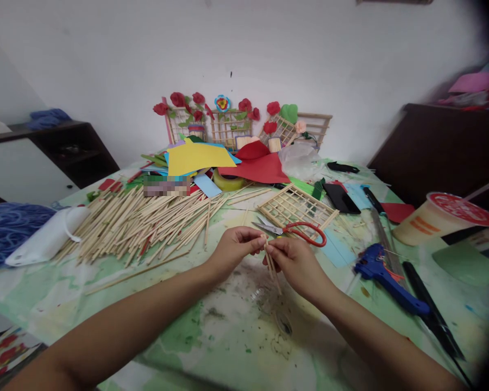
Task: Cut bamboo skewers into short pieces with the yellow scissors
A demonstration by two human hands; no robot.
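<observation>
Both hands meet over the middle of the table. My left hand [241,247] pinches the upper end of a few thin wooden sticks [273,271]. Close against it, my right hand [293,263] grips the same sticks just below their tops, and their lower ends slant down toward the table. Fingers cover the stick tops, so I cannot make out how they join. Just behind my hands lie red-handled scissors [305,232], partly over a wooden stick lattice [297,206]. A large heap of loose sticks [146,228] spreads to the left.
A blue glue gun [391,282], a saw [385,239] and a lidded drink cup [440,220] stand or lie at right. A black phone [341,197] lies behind. Coloured paper [199,157] and lattices with paper flowers [232,125] line the back. Blue cord [16,228] lies far left.
</observation>
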